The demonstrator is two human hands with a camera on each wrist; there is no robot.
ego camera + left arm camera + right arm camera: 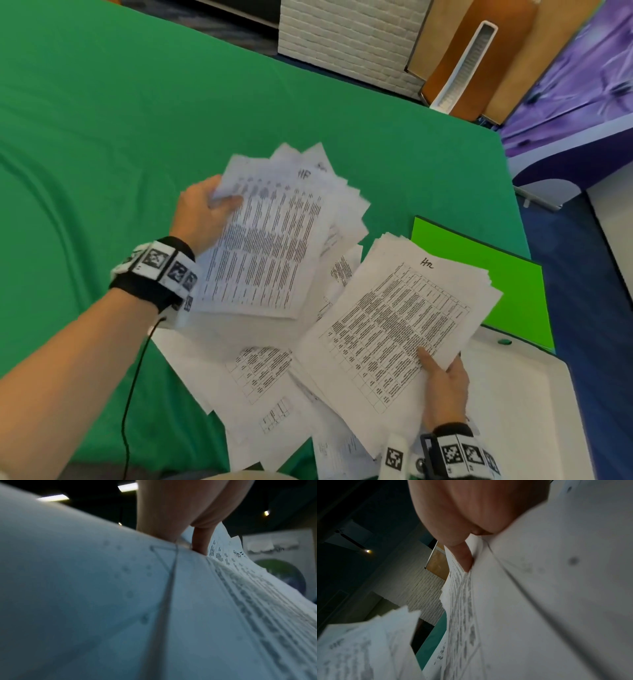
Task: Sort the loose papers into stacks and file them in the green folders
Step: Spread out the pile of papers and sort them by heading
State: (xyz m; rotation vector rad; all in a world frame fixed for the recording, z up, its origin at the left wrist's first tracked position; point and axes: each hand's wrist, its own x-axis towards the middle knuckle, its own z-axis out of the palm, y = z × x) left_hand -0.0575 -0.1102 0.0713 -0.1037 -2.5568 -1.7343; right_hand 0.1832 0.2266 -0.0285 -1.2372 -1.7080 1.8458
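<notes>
My left hand [209,209] grips a fanned bundle of printed papers [274,240] by its left edge, lifted above the table; the top sheet bears a handwritten mark. In the left wrist view the thumb [200,540] presses on that bundle [223,601]. My right hand [442,383] pinches a second stack of papers [397,318], thumb on top at its near corner; the right wrist view shows the thumb [464,558] on this stack [539,601]. More loose papers [253,377] lie spread beneath both bundles. A bright green folder [479,270] lies at the right, partly under the right stack.
A green cloth [102,137] covers the table. A white open folder or tray [527,394] sits at the near right by the table's edge. Beyond the far edge stand a white brick panel [346,37] and a white tower device [466,65].
</notes>
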